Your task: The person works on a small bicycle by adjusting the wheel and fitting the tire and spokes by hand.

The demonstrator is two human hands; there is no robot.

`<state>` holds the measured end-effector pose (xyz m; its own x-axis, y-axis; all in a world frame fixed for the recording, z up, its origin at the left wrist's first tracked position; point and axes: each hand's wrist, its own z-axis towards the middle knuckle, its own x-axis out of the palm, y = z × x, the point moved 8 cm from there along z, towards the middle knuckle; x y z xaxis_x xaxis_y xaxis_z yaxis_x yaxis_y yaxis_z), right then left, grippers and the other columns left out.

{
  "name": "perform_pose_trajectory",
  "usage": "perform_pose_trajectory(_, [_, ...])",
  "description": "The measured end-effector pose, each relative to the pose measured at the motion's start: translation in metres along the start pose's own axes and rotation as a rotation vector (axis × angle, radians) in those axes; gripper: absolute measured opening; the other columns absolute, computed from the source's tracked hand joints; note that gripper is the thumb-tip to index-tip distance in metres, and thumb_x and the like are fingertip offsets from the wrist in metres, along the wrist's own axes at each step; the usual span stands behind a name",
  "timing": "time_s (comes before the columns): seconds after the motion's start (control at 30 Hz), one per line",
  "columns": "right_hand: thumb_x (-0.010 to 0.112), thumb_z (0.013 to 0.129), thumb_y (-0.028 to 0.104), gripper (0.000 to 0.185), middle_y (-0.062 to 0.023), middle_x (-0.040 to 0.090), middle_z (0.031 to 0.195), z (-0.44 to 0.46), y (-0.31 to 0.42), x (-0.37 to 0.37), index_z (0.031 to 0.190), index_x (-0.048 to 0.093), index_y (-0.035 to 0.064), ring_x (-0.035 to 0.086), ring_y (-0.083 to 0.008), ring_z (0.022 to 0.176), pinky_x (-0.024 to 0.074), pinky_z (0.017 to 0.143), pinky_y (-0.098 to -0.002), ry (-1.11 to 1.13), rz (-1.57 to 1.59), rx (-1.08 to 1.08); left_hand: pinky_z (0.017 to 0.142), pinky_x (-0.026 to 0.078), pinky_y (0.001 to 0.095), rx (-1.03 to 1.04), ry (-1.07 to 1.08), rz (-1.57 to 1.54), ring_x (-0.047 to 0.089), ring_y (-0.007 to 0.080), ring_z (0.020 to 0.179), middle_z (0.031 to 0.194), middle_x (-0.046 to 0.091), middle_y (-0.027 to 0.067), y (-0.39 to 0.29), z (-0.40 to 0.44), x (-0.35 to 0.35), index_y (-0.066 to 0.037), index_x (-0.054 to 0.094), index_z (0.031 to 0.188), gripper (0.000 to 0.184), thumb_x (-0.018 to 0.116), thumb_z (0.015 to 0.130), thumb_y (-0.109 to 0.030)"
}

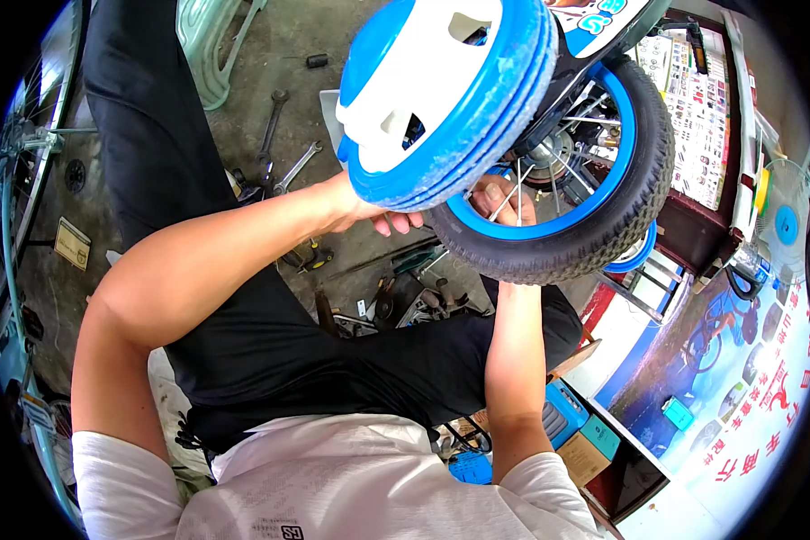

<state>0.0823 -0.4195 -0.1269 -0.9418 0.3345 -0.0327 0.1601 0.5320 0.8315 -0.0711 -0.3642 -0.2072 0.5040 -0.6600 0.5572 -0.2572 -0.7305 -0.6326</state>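
A small bike's wheel with a black knobby tyre (549, 256) and a blue rim stands in front of me, right of centre. Left of it is a blue and white plastic training wheel (450, 99). My left hand (369, 209) is at the training wheel's lower left edge, its palm hidden behind it and several curled fingertips showing below. The forearm of my right hand (504, 200) passes behind the tyre, and the fingers are bent among the spokes inside the rim. Whether those fingers pinch a spoke or something behind it is unclear.
Wrenches (299, 167) and other tools lie on the floor at the left and below the wheel. A green plastic stool (209, 45) is at the top left. A dark red cabinet (693, 211) and a fan (786, 223) stand at the right. A bicycle is along the left edge.
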Motion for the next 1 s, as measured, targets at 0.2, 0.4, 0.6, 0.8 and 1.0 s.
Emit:
perform_pose_trajectory(0.2, [0.066, 0.098, 0.020, 0.018, -0.0028, 0.073, 0.093, 0.000, -0.016, -0.019, 0.105, 0.071, 0.0040, 0.062, -0.0052, 0.070, 0.0483, 0.058, -0.0200, -0.094, 0.034, 0.049, 0.041, 0.049, 0.0256, -0.053, -0.044, 0.079, 0.063, 0.0151, 0.053, 0.069, 0.066, 0.0096, -0.011, -0.016, -0.005, 0.006, 0.066, 0.092, 0.073, 0.055, 0.094, -0.066])
perform_pose_trajectory(0.4, [0.066, 0.098, 0.025, 0.022, 0.0062, 0.059, 0.074, -0.004, -0.006, -0.009, 0.099, 0.068, 0.0034, 0.047, -0.0031, 0.059, 0.0362, 0.053, -0.0215, -0.087, 0.010, -0.022, 0.040, 0.048, 0.0251, -0.152, 0.060, 0.052, 0.063, 0.0152, 0.050, 0.068, 0.068, 0.0117, -0.011, -0.031, 0.021, 0.004, 0.066, 0.086, 0.074, 0.058, 0.090, -0.069])
perform_pose_trajectory(0.6, [0.069, 0.096, 0.020, 0.018, 0.0024, 0.061, 0.077, -0.006, -0.002, -0.003, 0.103, 0.068, 0.0037, 0.051, -0.0058, 0.064, 0.0399, 0.056, -0.0208, -0.012, 0.134, -0.076, 0.042, 0.046, 0.0248, -0.057, 0.007, -0.047, 0.062, 0.0127, 0.057, 0.074, 0.066, 0.0078, -0.001, -0.009, 0.004, 0.004, 0.066, 0.099, 0.064, 0.061, 0.094, -0.060])
perform_pose_trajectory(0.8, [0.071, 0.094, 0.016, 0.018, 0.0010, 0.063, 0.080, -0.001, -0.011, -0.009, 0.107, 0.068, 0.0047, 0.055, -0.0062, 0.068, 0.0429, 0.057, -0.0203, -0.076, 0.122, -0.046, 0.043, 0.046, 0.0248, -0.055, 0.002, -0.056, 0.062, 0.0124, 0.059, 0.077, 0.065, 0.0074, -0.006, -0.013, 0.005, 0.004, 0.065, 0.101, 0.062, 0.058, 0.097, -0.057])
perform_pose_trajectory(1.0, [0.073, 0.092, 0.012, 0.014, -0.0002, 0.067, 0.084, -0.005, 0.002, 0.005, 0.102, 0.068, 0.0047, 0.060, -0.0052, 0.070, 0.0466, 0.059, -0.0195, 0.067, 0.033, -0.045, 0.043, 0.046, 0.0249, -0.037, 0.006, -0.046, 0.061, 0.0121, 0.059, 0.077, 0.065, 0.0071, -0.003, -0.010, 0.004, 0.003, 0.066, 0.101, 0.062, 0.057, 0.097, -0.058])
